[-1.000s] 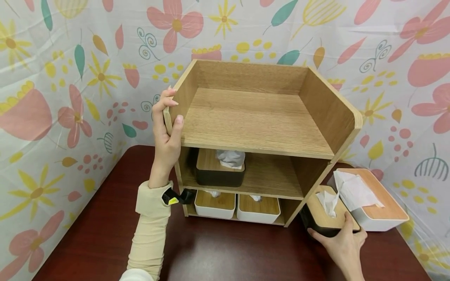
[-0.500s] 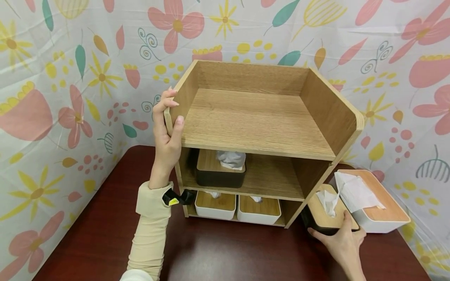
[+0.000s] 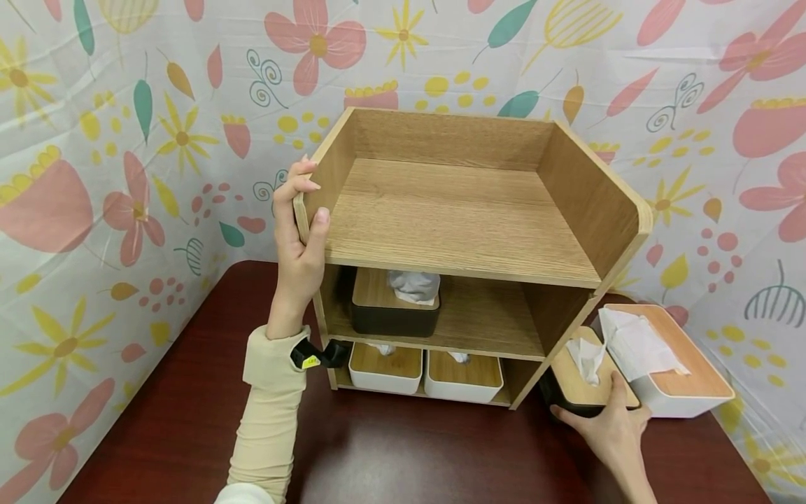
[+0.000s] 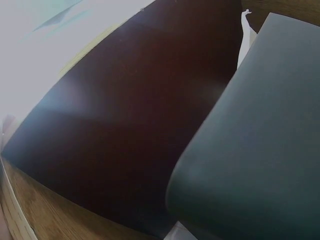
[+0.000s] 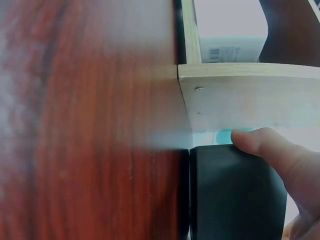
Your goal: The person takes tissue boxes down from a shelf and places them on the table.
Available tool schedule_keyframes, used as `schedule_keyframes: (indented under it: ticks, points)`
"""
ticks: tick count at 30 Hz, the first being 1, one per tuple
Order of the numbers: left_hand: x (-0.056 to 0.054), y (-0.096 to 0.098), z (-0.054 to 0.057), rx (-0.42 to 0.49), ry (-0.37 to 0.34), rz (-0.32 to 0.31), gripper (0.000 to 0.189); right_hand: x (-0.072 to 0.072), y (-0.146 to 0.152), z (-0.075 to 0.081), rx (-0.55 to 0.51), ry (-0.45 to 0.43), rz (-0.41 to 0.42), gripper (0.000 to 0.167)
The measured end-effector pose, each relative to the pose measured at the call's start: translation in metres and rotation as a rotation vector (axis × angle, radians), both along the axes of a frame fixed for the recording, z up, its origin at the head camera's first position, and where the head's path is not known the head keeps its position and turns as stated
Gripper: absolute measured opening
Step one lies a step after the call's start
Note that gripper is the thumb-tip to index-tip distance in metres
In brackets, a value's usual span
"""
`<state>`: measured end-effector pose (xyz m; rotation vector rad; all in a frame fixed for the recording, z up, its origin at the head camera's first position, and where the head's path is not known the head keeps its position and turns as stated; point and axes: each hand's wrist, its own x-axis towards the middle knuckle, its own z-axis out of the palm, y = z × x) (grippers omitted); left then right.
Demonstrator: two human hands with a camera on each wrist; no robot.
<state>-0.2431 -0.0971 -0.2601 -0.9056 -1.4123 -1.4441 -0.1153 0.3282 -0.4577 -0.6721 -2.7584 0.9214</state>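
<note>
A wooden desktop shelf (image 3: 453, 217) stands on the table. My left hand (image 3: 299, 259) grips the front edge of its left side panel, thumb inside. Beside the shelf's right side, my right hand (image 3: 613, 430) holds a black tissue box (image 3: 588, 395) with a wooden lid by its near end; a white tissue sticks out of the top. In the right wrist view, the thumb (image 5: 267, 147) lies along the black box's side (image 5: 235, 195). A white tissue box (image 3: 689, 364) with a wooden lid stands close to its right.
On the middle shelf, at the left, sits another black tissue box (image 3: 393, 318). Two white tissue boxes, one left (image 3: 384, 374) and one right (image 3: 466, 381), occupy the bottom shelf. The dark red table (image 3: 403, 455) extends in front. A flowered cloth (image 3: 189, 105) hangs behind and at the sides.
My right hand and the black tissue box have shifted slightly left and away from me, toward the shelf's side. The left hand keeps its grip on the shelf panel.
</note>
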Motion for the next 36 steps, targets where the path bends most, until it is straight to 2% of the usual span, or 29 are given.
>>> schedule_keyframes:
  ticks: [13, 36]
  points:
    - [-0.001, 0.001, 0.000, -0.006, 0.005, -0.001, 0.028, -0.010, 0.005, -0.005, -0.016, -0.009, 0.018, 0.127]
    - [0.000, 0.001, 0.001, 0.002, 0.005, -0.001, 0.028, -0.015, 0.007, -0.008, -0.040, -0.021, 0.040, 0.129]
